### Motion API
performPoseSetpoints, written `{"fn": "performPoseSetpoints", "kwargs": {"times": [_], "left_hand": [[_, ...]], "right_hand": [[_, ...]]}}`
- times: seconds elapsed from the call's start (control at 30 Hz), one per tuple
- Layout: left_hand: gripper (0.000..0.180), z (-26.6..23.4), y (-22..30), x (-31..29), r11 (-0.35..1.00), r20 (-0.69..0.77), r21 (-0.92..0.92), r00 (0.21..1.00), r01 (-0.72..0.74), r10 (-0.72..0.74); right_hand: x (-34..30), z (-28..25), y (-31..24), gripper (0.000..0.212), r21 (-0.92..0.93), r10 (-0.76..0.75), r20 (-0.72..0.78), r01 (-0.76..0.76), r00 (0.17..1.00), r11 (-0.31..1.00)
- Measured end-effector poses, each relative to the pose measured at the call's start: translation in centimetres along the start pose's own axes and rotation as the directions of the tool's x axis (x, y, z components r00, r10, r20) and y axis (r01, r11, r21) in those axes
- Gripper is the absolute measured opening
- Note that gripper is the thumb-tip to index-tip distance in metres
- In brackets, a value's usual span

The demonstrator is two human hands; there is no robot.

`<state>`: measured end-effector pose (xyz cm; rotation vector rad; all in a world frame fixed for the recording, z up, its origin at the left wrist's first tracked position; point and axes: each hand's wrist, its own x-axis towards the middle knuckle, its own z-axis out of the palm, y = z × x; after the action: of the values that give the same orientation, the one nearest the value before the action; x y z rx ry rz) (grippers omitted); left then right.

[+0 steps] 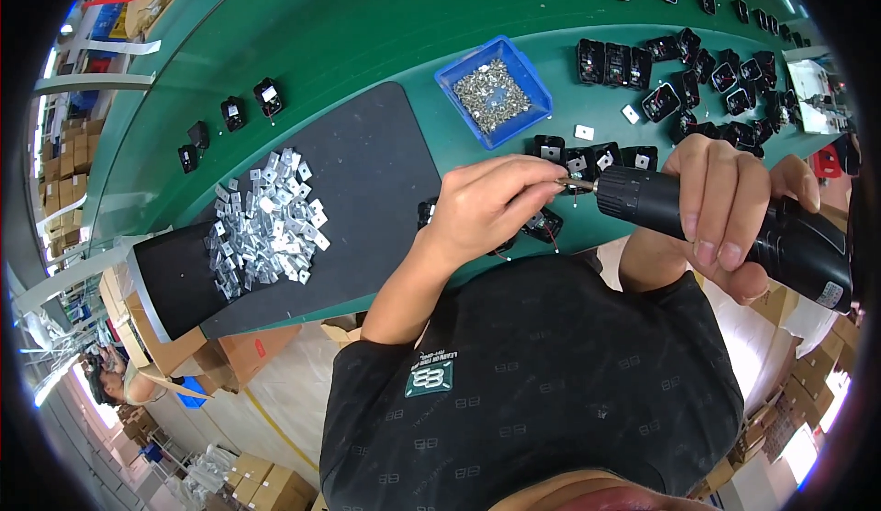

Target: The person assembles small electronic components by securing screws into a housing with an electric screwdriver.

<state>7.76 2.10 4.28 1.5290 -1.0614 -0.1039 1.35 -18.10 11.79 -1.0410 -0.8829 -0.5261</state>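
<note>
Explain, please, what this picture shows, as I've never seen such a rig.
No robot here: a person works bare-handed. The single picture comes from a head-worn fisheye camera looking down, so straight edges bend. The right hand grips a black power driver; the left hand is at the tip of its bit, though what it pinches, if anything, is unclear. On the green bench lie a dark mat with piled metal plates, a blue tray of small metal pieces, and black cases.
</note>
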Motion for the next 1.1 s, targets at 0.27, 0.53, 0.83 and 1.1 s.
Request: {"fn": "performPoseSetpoints", "kwargs": {"times": [0.27,0.53,0.83,1.1], "left_hand": [[0.034,-1.0,-0.6,-1.8,0.994,-0.034,0.067,0.995,-0.089,0.091],[0.074,-5.8,-1.3,-13.5,0.772,-0.258,0.511,0.924,0.378,-0.282],[0.095,-0.3,-2.1,-14.5,0.564,-0.395,0.498,0.752,0.658,-0.528],[0.081,-0.4,-3.3,-14.3,0.675,-0.417,0.438,0.799,0.594,-0.432]], "right_hand": [[-0.7,0.7,1.9,0.047,0.105,0.076,-0.174,-0.059,0.982,0.993],[-1.5,1.2,2.7,0.051,0.112,0.160,-0.248,-0.136,0.955,0.984],[-1.7,2.4,5.2,0.056,0.134,0.233,-0.089,-0.220,0.969,0.966],[-2.1,3.8,5.8,0.049,0.098,0.272,-0.174,-0.259,0.946,0.961]]}}
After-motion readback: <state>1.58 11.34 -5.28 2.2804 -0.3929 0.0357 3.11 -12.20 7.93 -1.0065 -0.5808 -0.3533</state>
